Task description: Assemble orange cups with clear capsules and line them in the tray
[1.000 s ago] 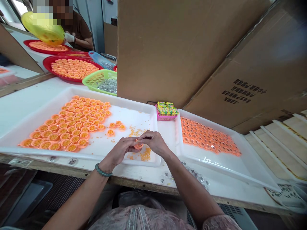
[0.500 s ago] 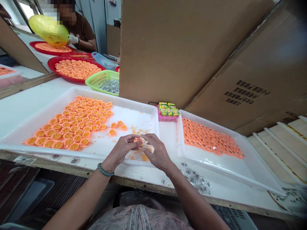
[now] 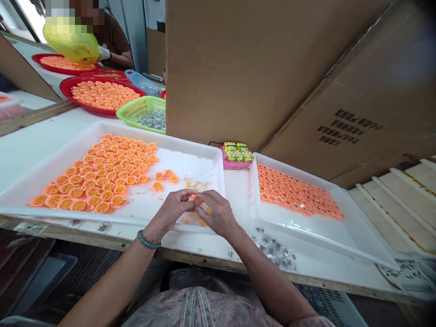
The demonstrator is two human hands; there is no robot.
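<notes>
My left hand (image 3: 172, 210) pinches a small orange plastic cup (image 3: 194, 198) over the right end of a white tray (image 3: 119, 221). My right hand (image 3: 218, 211) is closed in on the same cup, its fingertips pressed against it from the right. The fingers hide most of the cup. Inside the tray, rows of orange cups (image 3: 102, 179) filled with yellow bits cover the left side, with a few standing apart nearer my hands. Loose yellow bits (image 3: 197, 182) lie scattered beneath and beyond my fingers.
A second white tray (image 3: 296, 227) holds orange cups with clear tops (image 3: 299, 190). Clear pieces (image 3: 277, 252) lie at the table's front edge. A pink basket (image 3: 236, 165) holds yellow-green packets. Cardboard (image 3: 255, 68) walls the back. A co-worker (image 3: 116, 41) tips a yellow basin (image 3: 70, 43).
My right hand's fingers have closed in around the orange cup, where they were spread wider before. The view has shifted slightly.
</notes>
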